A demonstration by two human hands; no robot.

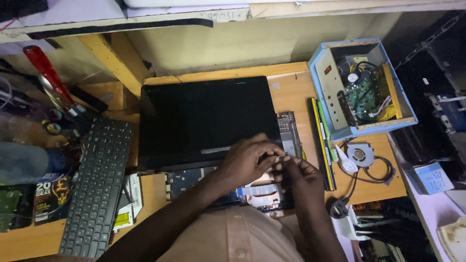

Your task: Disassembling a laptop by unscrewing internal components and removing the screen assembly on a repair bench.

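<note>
1. Laptop (208,121), opened up, lies mid-desk; its dark lid fills the centre and the bared circuit board (187,180) sits at the near edge.
2. Left hand (245,162) and right hand (301,177) meet over the laptop's near right corner, fingertips pressed together on something too small to tell.
3. Bare wood shows only in narrow strips beside the laptop.
4. At 9 o'clock a loose keyboard (97,187) crowds the left side.
5. At 3 o'clock lie a long battery (323,143) and a small fan (360,155).
6. At 2 o'clock stands a blue box (361,87) of electronics.
</note>
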